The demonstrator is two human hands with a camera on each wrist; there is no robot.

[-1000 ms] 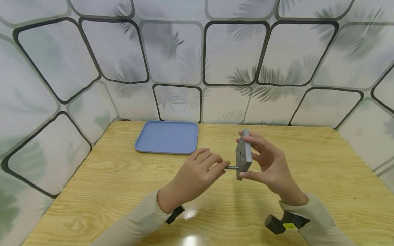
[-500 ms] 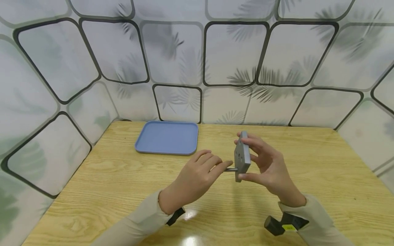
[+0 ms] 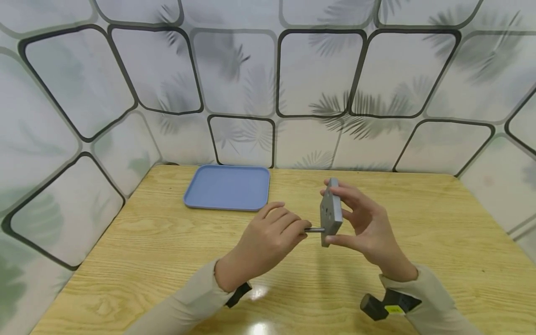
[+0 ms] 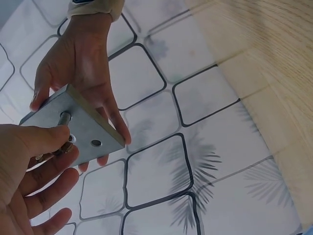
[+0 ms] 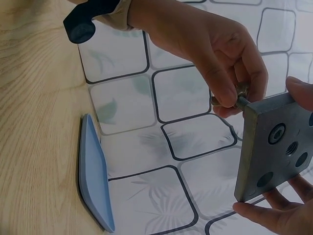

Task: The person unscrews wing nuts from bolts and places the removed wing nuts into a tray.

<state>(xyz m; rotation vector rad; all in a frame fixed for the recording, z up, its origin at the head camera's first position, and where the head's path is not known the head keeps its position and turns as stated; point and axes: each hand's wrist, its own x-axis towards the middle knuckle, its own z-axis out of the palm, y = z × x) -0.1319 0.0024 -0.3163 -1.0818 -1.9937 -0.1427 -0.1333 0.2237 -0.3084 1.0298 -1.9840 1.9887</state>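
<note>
In the head view my right hand (image 3: pixel 368 228) holds a grey metal plate (image 3: pixel 331 211) upright above the table, thumb on the lower edge and fingers on the upper. Several round holes pierce the plate face (image 5: pixel 257 159) in the right wrist view. My left hand (image 3: pixel 268 242) pinches a metal bolt (image 3: pixel 315 230) between thumb and index finger. The bolt's shaft (image 4: pixel 64 118) meets the plate at one of the holes near a corner. A brass-coloured part (image 5: pixel 242 89) shows at the left fingertips, its shape mostly covered by them.
A blue tray (image 3: pixel 228 187) lies at the back left of the wooden table (image 3: pixel 146 260). Patterned fabric walls (image 3: pixel 318 74) rise behind and beside the table. Both wrists carry dark camera mounts, one on the right sleeve (image 3: pixel 387 304).
The plate and bolt dipped slightly and came back up. My left index finger stretched forward along the bolt, then drew back and curled. The right hand keeps its hold.
</note>
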